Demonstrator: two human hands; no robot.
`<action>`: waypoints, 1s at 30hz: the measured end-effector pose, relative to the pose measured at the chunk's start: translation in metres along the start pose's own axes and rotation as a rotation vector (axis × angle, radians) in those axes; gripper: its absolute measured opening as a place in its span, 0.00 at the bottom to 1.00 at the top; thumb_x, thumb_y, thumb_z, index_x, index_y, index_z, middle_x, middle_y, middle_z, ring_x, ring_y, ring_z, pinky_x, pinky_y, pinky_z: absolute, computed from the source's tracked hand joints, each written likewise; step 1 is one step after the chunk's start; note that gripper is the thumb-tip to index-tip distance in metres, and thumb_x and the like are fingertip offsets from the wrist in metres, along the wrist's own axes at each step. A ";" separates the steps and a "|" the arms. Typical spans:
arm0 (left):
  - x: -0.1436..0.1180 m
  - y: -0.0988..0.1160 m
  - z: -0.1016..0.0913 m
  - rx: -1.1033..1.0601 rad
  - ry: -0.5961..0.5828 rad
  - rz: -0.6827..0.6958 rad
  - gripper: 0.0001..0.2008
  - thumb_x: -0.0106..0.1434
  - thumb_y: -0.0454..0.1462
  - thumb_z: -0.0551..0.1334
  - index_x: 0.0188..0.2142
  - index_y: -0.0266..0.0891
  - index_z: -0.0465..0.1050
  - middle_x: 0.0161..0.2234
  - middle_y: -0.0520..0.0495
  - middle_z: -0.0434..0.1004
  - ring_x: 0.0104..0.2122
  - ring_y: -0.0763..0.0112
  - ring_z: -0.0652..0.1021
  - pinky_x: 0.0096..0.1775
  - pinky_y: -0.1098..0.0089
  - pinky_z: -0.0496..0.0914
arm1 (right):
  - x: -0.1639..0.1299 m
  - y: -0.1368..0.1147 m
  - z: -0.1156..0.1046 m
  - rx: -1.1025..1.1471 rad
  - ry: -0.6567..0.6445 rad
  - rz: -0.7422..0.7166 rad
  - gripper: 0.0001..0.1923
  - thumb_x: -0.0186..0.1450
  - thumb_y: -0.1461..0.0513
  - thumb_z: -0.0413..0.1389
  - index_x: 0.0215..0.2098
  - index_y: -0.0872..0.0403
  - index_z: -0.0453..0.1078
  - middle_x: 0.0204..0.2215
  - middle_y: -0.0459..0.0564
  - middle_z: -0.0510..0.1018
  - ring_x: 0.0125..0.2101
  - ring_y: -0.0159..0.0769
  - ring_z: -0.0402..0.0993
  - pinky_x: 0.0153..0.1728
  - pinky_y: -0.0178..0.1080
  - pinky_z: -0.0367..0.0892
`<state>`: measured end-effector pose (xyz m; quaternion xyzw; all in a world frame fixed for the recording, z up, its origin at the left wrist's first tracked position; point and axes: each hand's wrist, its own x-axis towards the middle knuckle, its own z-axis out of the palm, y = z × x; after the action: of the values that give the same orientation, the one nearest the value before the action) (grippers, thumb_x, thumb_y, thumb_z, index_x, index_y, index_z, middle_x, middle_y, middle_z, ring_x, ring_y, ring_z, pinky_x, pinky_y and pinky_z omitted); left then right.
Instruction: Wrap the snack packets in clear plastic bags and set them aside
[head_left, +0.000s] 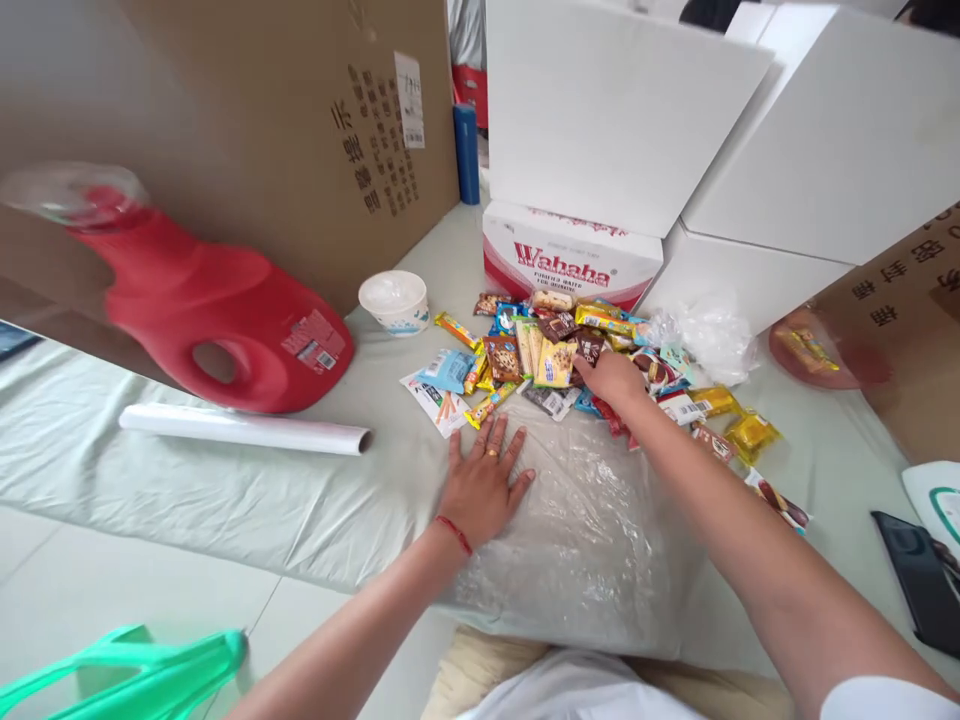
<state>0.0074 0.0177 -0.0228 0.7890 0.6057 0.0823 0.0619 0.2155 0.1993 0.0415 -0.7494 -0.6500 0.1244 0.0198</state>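
Observation:
My left hand [486,482] lies flat with fingers spread on a clear plastic sheet [577,540], its fingertips just in front of the snack pile. My right hand [611,380] reaches into the pile, its fingers closed at a brown snack packet [591,345]; some of them are hidden. Beside it lies a yellow biscuit packet [556,364]. Nearer my left hand are a light blue packet [448,370], a white packet with stick snacks pictured [436,402] and a narrow yellow packet [491,404]. Yellow packets [751,436] lie to the right of my forearm.
A red detergent bottle [247,300], a white roll [240,430] and a paper tub [394,302] stand or lie left. Behind are a Wahaha carton [570,255] and white boxes [600,110]. Right are crumpled plastic [716,335], a red bowl [810,350] and a phone [919,570].

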 end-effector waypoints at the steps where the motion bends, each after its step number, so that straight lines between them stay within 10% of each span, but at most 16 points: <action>1: 0.000 0.000 0.000 0.001 0.005 0.001 0.30 0.74 0.51 0.49 0.71 0.45 0.58 0.73 0.35 0.51 0.72 0.47 0.54 0.65 0.31 0.46 | 0.002 -0.003 0.003 0.027 -0.011 0.015 0.34 0.68 0.40 0.52 0.49 0.61 0.76 0.48 0.71 0.80 0.49 0.56 0.78 0.46 0.46 0.69; 12: 0.000 -0.004 0.009 0.039 0.037 0.015 0.30 0.74 0.52 0.47 0.71 0.46 0.57 0.73 0.39 0.50 0.72 0.48 0.55 0.66 0.31 0.46 | -0.014 0.005 0.008 0.202 0.106 -0.009 0.21 0.64 0.52 0.59 0.50 0.56 0.70 0.45 0.59 0.80 0.46 0.49 0.77 0.44 0.42 0.69; 21: 0.000 -0.004 0.008 0.059 0.033 0.018 0.30 0.74 0.52 0.46 0.71 0.45 0.57 0.73 0.38 0.49 0.72 0.49 0.54 0.66 0.33 0.46 | -0.041 0.117 -0.046 0.054 0.333 -0.240 0.16 0.71 0.52 0.51 0.48 0.55 0.68 0.43 0.59 0.79 0.43 0.50 0.75 0.42 0.44 0.67; 30: 0.002 -0.001 0.005 0.105 0.003 0.010 0.29 0.74 0.50 0.48 0.71 0.45 0.57 0.73 0.38 0.49 0.72 0.49 0.55 0.66 0.33 0.48 | -0.074 0.165 0.004 -0.274 0.196 -0.328 0.30 0.75 0.48 0.45 0.66 0.60 0.58 0.54 0.66 0.72 0.53 0.55 0.68 0.49 0.49 0.67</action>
<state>0.0081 0.0198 -0.0277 0.7941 0.6053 0.0521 0.0190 0.3658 0.1007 0.0176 -0.6378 -0.7690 -0.0430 0.0008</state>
